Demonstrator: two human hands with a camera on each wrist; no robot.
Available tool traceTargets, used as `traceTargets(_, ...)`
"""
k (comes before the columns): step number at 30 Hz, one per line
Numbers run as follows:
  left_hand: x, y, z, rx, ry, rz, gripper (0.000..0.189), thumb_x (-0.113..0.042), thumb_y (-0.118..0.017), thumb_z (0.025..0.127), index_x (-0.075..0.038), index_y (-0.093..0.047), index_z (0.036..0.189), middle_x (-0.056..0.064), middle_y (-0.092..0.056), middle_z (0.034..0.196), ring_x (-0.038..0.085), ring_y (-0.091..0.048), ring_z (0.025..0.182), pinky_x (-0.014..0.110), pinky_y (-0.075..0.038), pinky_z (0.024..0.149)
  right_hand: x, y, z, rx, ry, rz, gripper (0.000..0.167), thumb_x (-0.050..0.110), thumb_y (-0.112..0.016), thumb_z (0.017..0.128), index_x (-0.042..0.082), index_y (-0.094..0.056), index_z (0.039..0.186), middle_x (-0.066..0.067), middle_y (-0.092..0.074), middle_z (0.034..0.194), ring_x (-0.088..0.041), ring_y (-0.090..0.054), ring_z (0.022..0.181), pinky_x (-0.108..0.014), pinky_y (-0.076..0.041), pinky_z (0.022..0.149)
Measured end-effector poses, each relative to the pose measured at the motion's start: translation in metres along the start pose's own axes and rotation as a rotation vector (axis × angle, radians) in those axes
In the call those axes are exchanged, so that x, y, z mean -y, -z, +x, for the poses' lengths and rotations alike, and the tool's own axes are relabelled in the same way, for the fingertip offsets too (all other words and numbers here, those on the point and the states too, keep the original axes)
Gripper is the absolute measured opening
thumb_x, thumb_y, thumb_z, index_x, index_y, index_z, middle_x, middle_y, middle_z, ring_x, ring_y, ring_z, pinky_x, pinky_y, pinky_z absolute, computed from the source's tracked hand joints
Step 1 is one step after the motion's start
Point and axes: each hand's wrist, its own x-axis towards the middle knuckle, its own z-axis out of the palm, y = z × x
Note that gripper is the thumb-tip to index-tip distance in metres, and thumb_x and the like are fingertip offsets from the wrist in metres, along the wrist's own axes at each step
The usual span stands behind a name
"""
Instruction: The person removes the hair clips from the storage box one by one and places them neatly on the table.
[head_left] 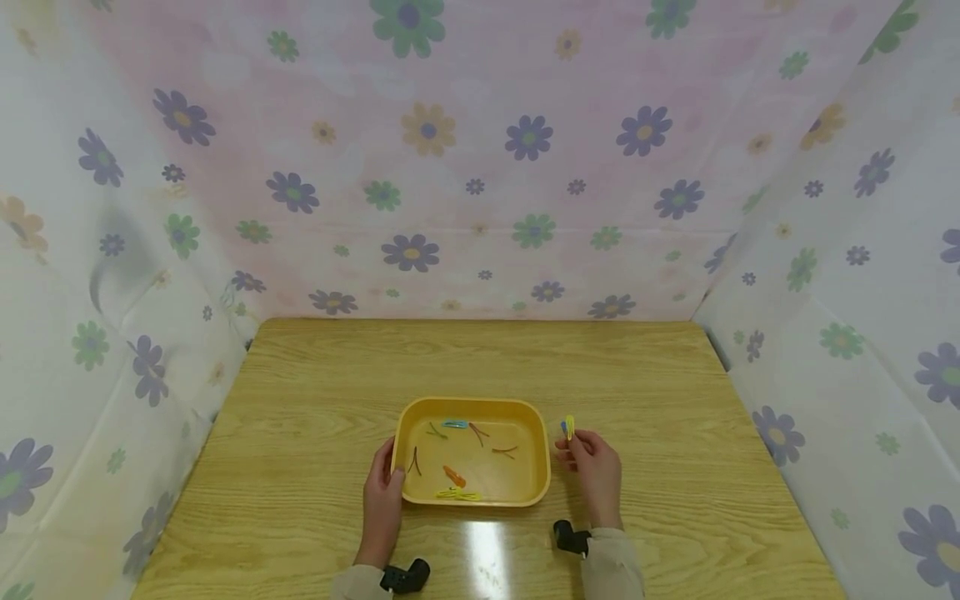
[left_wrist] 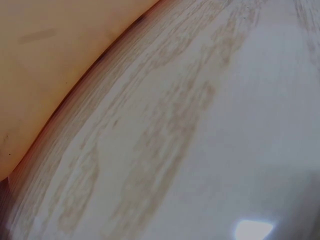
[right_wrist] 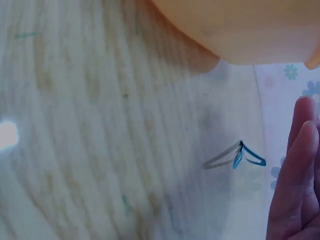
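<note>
My left hand point(head_left: 382, 504) grips the left side of a yellow plastic tray point(head_left: 545, 454), thumb at the rim. Beyond the tray's right side, my right hand point(head_left: 598, 473) pinches a yellow hair clip point(head_left: 570, 428) at its fingertips. Just left of that clip shows a blue snap hair clip point(head_left: 564, 427); the right wrist view has this blue clip point(right_wrist: 241, 154) spread open, apart from the visible fingers point(right_wrist: 295, 175). Inside the tray lie several hair clips, among them a light blue one point(head_left: 455, 424), an orange one point(head_left: 453, 476) and a yellow one point(head_left: 458, 495).
The tray stands on a wood-grain table point(head_left: 315, 375). Flower-patterned cloth point(head_left: 480, 208) hangs behind the table and along both sides. Each wrist wears a black camera, such as the left one point(head_left: 405, 577). A bright light reflection falls in front of the tray.
</note>
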Motion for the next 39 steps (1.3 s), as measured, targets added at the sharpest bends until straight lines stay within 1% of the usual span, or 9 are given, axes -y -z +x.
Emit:
traceTargets(3, 0.001, 0.0, 0.001, 0.005, 0.008, -0.003, 0.046, -0.005, -0.04, 0.09, -0.024, -0.039, 0.132, -0.007, -0.035, 0.136, 0.007, -0.029, 0.125, 0.029, -0.032, 0.098, -0.003, 0.001, 0.001, -0.017, -0.039, -0.001, 0.027, 0.024, -0.056, 0.088, 0.001, -0.062, 0.099, -0.011, -0.065, 0.08, -0.017, -0.063, 0.065, -0.026, -0.052, 0.057)
traceTargets(5, 0.001, 0.0, 0.002, 0.007, 0.002, -0.004, 0.047, -0.004, -0.04, 0.09, -0.023, -0.038, 0.133, -0.006, -0.035, 0.136, 0.008, -0.029, 0.125, 0.029, -0.032, 0.098, -0.005, 0.002, 0.002, -0.026, -0.066, -0.001, 0.026, 0.024, -0.055, 0.089, 0.0, -0.063, 0.098, -0.011, -0.064, 0.078, -0.016, -0.062, 0.064, -0.025, -0.052, 0.056)
traceTargets(13, 0.002, 0.0, 0.001, 0.007, -0.012, -0.014, 0.046, -0.006, -0.04, 0.091, -0.028, -0.039, 0.131, -0.009, -0.035, 0.136, 0.005, -0.03, 0.124, 0.026, -0.032, 0.097, -0.014, 0.004, 0.002, -0.033, -0.135, -0.002, 0.03, 0.026, -0.053, 0.089, -0.001, -0.062, 0.097, -0.011, -0.06, 0.076, -0.015, -0.058, 0.063, -0.025, -0.051, 0.055)
traceTargets(21, 0.001, 0.0, -0.001, 0.002, -0.052, -0.035, 0.047, -0.005, -0.04, 0.09, -0.028, -0.04, 0.13, -0.01, -0.035, 0.135, 0.004, -0.031, 0.124, 0.02, -0.033, 0.095, -0.019, 0.006, 0.001, -0.011, -0.078, 0.013, 0.03, 0.025, -0.052, 0.09, -0.001, -0.061, 0.101, -0.014, -0.06, 0.077, -0.017, -0.057, 0.06, -0.027, -0.05, 0.052)
traceTargets(23, 0.001, 0.0, -0.001, 0.002, -0.051, -0.033, 0.047, -0.005, -0.04, 0.09, -0.029, -0.04, 0.13, -0.011, -0.035, 0.135, 0.003, -0.031, 0.124, 0.019, -0.033, 0.095, -0.02, 0.007, 0.002, -0.002, -0.081, 0.023, 0.03, 0.025, -0.052, 0.091, -0.001, -0.061, 0.102, -0.014, -0.059, 0.078, -0.017, -0.057, 0.06, -0.027, -0.05, 0.052)
traceTargets(31, 0.001, 0.001, 0.0, 0.013, -0.035, -0.037, 0.046, -0.005, -0.04, 0.091, -0.029, -0.04, 0.13, -0.01, -0.035, 0.135, 0.003, -0.03, 0.124, 0.022, -0.033, 0.096, -0.023, 0.011, 0.005, -0.007, -0.133, 0.053, 0.03, 0.023, -0.053, 0.09, -0.003, -0.061, 0.103, -0.011, -0.059, 0.075, -0.016, -0.057, 0.057, -0.028, -0.05, 0.05)
traceTargets(33, -0.004, 0.001, -0.002, 0.018, -0.031, -0.034, 0.046, -0.004, -0.039, 0.091, -0.026, -0.039, 0.131, -0.009, -0.034, 0.136, 0.004, -0.029, 0.125, 0.022, -0.033, 0.096, -0.023, 0.012, 0.007, -0.014, -0.143, 0.064, 0.031, 0.023, -0.053, 0.09, -0.004, -0.061, 0.102, -0.01, -0.059, 0.072, -0.016, -0.057, 0.055, -0.028, -0.051, 0.049)
traceTargets(36, -0.005, 0.0, -0.002, 0.022, -0.027, -0.042, 0.046, -0.004, -0.039, 0.091, -0.026, -0.039, 0.131, -0.009, -0.035, 0.136, 0.004, -0.029, 0.125, 0.022, -0.033, 0.096, -0.023, 0.014, 0.01, -0.01, -0.16, 0.079, 0.032, 0.023, -0.051, 0.09, -0.006, -0.059, 0.102, -0.008, -0.058, 0.069, -0.016, -0.057, 0.052, -0.027, -0.05, 0.048)
traceTargets(39, -0.008, 0.0, -0.003, 0.023, -0.026, -0.04, 0.046, -0.003, -0.039, 0.091, -0.025, -0.04, 0.131, -0.008, -0.035, 0.136, 0.005, -0.03, 0.125, 0.023, -0.033, 0.096, -0.022, 0.016, 0.012, 0.013, -0.181, 0.079, 0.033, 0.023, -0.05, 0.091, -0.007, -0.058, 0.102, -0.008, -0.057, 0.069, -0.016, -0.058, 0.052, -0.027, -0.05, 0.047)
